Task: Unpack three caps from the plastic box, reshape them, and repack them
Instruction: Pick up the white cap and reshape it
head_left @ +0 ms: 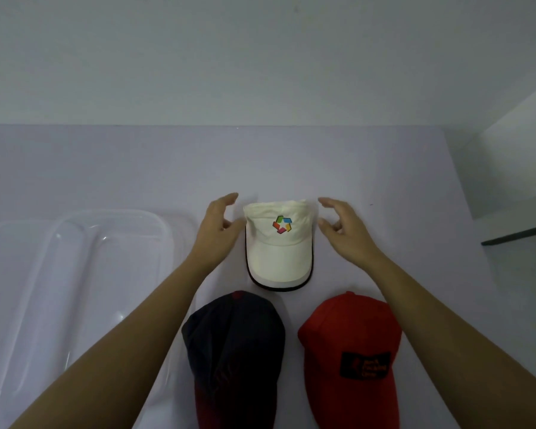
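A white cap [277, 252] with a coloured logo lies in the middle of the table, brim toward me. My left hand [217, 226] hovers just left of its crown, fingers curved and apart, thumb close to the fabric. My right hand [342, 227] hovers just right of the crown, also open, with a small gap to the cap. Nearer to me lie a dark navy cap [235, 345] with a red brim and a red cap [350, 351] with a black patch. The clear plastic box [75, 274] stands at the left.
The table [167, 168] is pale lilac and reaches a white wall at the back. Its right edge runs diagonally past a white surface with a dark edge [517, 235]. The box takes up the left side beneath my left forearm.
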